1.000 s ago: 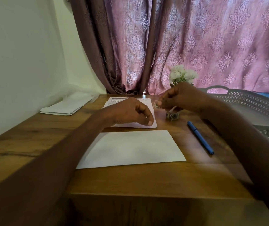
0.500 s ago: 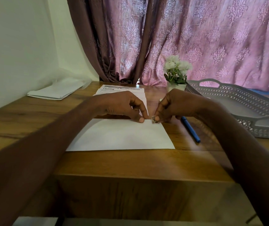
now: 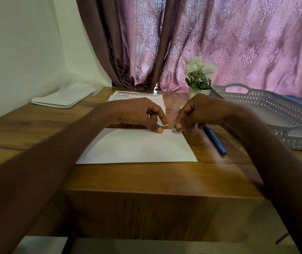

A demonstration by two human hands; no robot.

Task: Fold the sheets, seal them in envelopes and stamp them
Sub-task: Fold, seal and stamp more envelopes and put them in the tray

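Observation:
A white envelope (image 3: 137, 147) lies flat on the wooden table (image 3: 146, 176) in front of me. My right hand (image 3: 199, 112) pinches a small stamp (image 3: 175, 129) at the envelope's far right corner. My left hand (image 3: 139, 114) has its fingers curled, and its fingertips press on the envelope's far edge just left of the stamp. Behind my left hand lies a stack of printed sheets (image 3: 137, 96), partly hidden by that hand.
A blue pen (image 3: 215, 140) lies right of the envelope. A grey perforated tray (image 3: 274, 110) stands at the right. A small pot of white flowers (image 3: 199, 76) is behind my right hand. More white envelopes (image 3: 62, 99) lie at the far left by the wall.
Both hands came down from above the printed sheets to the envelope's far edge. My right hand brought the stamp down onto the far right corner.

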